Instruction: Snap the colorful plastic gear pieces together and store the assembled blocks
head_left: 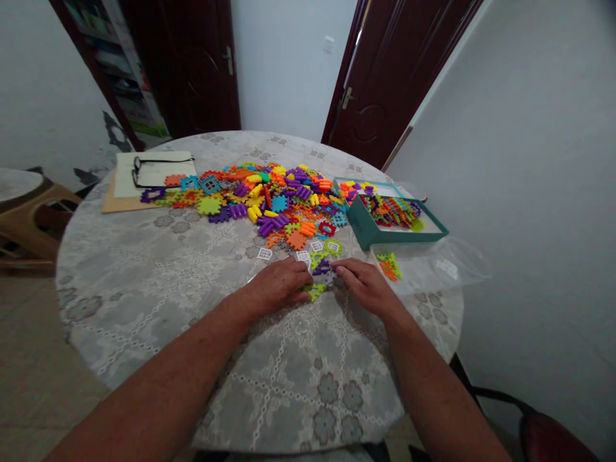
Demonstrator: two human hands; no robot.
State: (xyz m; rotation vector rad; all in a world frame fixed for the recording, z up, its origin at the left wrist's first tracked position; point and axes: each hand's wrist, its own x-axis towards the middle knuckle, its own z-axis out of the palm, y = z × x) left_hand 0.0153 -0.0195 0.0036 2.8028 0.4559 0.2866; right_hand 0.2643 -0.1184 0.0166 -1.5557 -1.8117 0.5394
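Observation:
My left hand (283,282) is closed, thumb and curled fingers around the left end of a lime-green plastic building piece (316,292) low over the table. My right hand (363,282) is pinched, with thumb and index fingertips at the right end of a purple building piece (321,267). Between the hands, the purple piece sits close to the green one; whether they are joined I cannot tell. Just beyond lie a white window-grid piece (303,257), another white grid piece (264,254) and a lime-green piece with a white grid (333,246).
A heap of colourful interlocking pieces (279,204) spreads across the back of the round, cloth-covered table (144,289). At the right stand a teal box (394,237) holding pieces and a clear plastic tray (423,273) with green and orange ones. Glasses (137,173) rest on papers (124,176) at the left.

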